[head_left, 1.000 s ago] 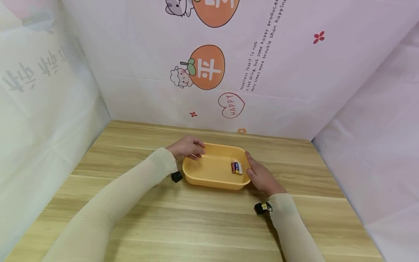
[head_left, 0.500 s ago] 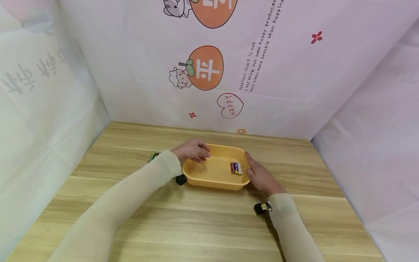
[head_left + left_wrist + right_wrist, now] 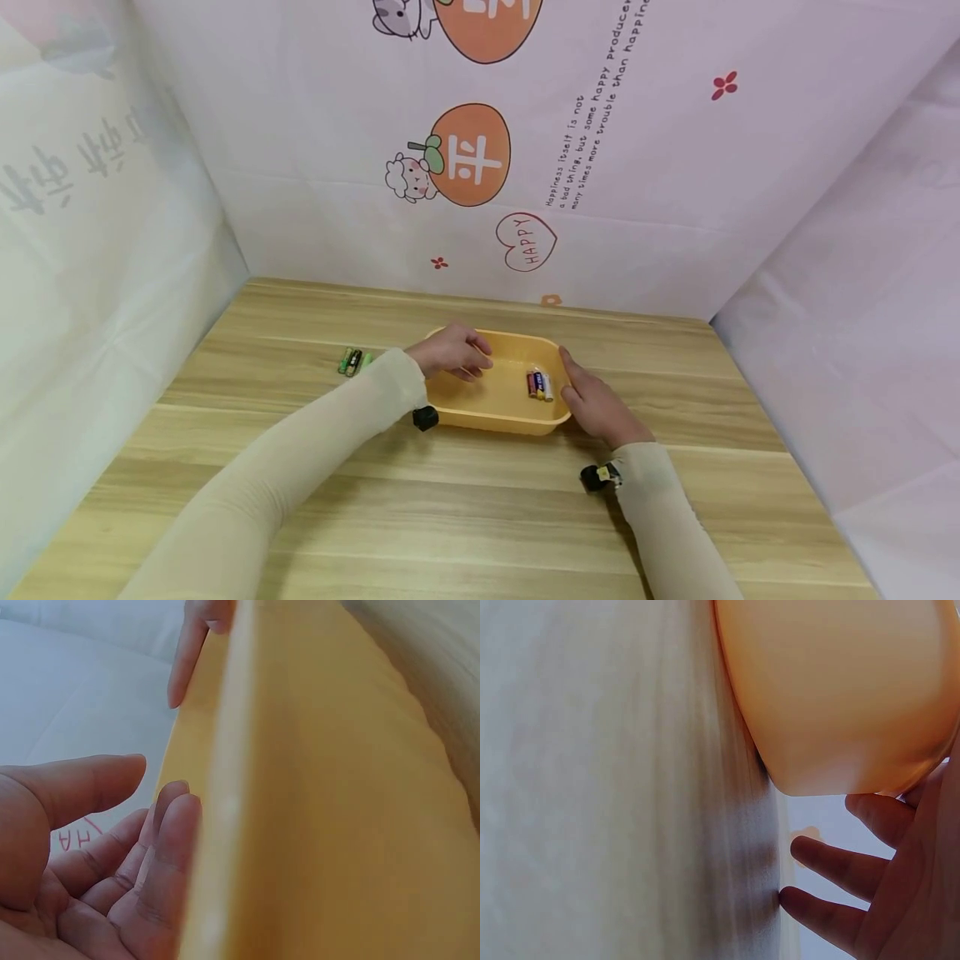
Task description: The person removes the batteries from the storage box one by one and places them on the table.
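Tray point(image 3: 498, 396) sits on a table point(image 3: 465, 517) in the head view, batteries point(image 3: 537, 385) inside at three o'clock, right hand point(image 3: 600, 408) gripping that end, left hand point(image 3: 452, 350) relaxed and empty at ten; left-wrist view shows thumb point(image 3: 90, 784) apart from fingers point(image 3: 169, 847), right-wrist view splayed fingers point(image 3: 836, 865) at four o'clock.

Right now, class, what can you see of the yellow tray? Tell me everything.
The yellow tray is oblong, open-topped, round-cornered, and looks like smooth plastic. It sits upright on the wood-grain table, lengthwise across the head view. Small batteries lie inside near its right end, which the right hand grips. The left hand is over its left end; contact is unclear.
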The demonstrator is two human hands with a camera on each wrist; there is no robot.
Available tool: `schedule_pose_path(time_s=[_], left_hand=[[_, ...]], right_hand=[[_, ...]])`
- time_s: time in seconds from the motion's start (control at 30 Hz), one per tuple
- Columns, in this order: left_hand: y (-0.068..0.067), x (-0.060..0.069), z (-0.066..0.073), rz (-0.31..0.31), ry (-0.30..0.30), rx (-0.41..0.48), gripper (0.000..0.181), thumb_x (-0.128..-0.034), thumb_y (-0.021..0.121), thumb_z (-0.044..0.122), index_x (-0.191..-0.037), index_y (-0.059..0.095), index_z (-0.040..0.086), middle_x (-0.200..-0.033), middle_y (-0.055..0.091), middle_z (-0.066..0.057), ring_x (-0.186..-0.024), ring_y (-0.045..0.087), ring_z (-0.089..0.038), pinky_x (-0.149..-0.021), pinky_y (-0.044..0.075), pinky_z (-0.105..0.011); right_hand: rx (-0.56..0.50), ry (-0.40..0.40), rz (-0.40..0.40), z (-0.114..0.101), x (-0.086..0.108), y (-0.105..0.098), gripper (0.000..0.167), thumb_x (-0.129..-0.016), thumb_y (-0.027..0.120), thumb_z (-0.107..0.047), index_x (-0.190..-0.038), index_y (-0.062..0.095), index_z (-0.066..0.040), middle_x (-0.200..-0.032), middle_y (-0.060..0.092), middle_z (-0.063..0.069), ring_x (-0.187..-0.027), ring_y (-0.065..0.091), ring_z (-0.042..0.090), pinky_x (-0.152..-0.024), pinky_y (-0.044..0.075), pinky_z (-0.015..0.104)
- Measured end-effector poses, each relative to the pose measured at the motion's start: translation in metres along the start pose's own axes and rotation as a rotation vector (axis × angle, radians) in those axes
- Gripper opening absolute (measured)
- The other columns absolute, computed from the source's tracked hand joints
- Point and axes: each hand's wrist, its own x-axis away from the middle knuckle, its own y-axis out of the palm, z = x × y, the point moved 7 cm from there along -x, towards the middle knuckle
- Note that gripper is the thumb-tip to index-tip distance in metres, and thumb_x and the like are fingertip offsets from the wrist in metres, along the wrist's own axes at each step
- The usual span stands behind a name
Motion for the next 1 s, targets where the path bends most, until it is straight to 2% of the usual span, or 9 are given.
schedule_pose_path(time_s=[0.23,0.43,0.67,0.87,1.0], left_hand=[[0.01,-0.002,-0.002,0.01,-0.028,-0.02,0.038,-0.0885,0.071,0.006,-0.121,0.058,-0.009,-0.098,0.066,-0.015,-0.086,0.066,-0.032,-0.077,0.058,-0.042],[0.014,-0.006,-0.008,0.025,-0.048,-0.014,0.036,-0.088,0.071,0.006,-0.119,0.059,-0.008,-0.096,0.066,-0.015,-0.079,0.066,-0.025,-0.073,0.059,-0.038],[0.018,-0.01,-0.008,0.046,-0.071,-0.051,0.032,-0.0888,0.071,0.008,-0.116,0.061,-0.005,-0.098,0.067,-0.014,-0.081,0.067,-0.025,-0.074,0.059,-0.038],[0.023,-0.019,-0.008,0.059,-0.083,-0.054,0.03,-0.0869,0.073,0.008,-0.112,0.063,-0.003,-0.096,0.066,-0.011,-0.082,0.068,-0.026,-0.073,0.059,-0.037],[0.027,-0.024,-0.012,0.068,-0.104,-0.037,0.025,-0.0857,0.073,0.005,-0.107,0.064,-0.003,-0.094,0.066,-0.013,-0.08,0.068,-0.028,-0.07,0.059,-0.037]], right_hand=[[0.003,0.015,-0.004,0.0,-0.002,0.001,0.062,-0.103,0.034,-0.021,-0.157,0.005,-0.016,-0.16,0.017,0.007,-0.142,0.024,0.033,-0.114,0.022,0.05],[0.0,0.026,-0.003,0.001,-0.002,0.002,0.061,-0.103,0.033,-0.022,-0.157,0.006,-0.016,-0.16,0.017,0.006,-0.142,0.025,0.032,-0.115,0.022,0.049],[0.007,0.02,-0.006,0.0,-0.002,-0.001,0.062,-0.103,0.034,-0.021,-0.157,0.007,-0.014,-0.159,0.019,0.008,-0.141,0.026,0.034,-0.114,0.023,0.051],[-0.002,0.013,-0.008,0.0,-0.001,-0.002,0.062,-0.103,0.034,-0.022,-0.157,0.003,-0.018,-0.159,0.018,0.009,-0.141,0.026,0.034,-0.114,0.022,0.051],[0.0,0.007,-0.004,0.001,-0.001,-0.001,0.062,-0.103,0.034,-0.022,-0.157,0.004,-0.017,-0.159,0.018,0.01,-0.141,0.026,0.035,-0.114,0.022,0.052]])
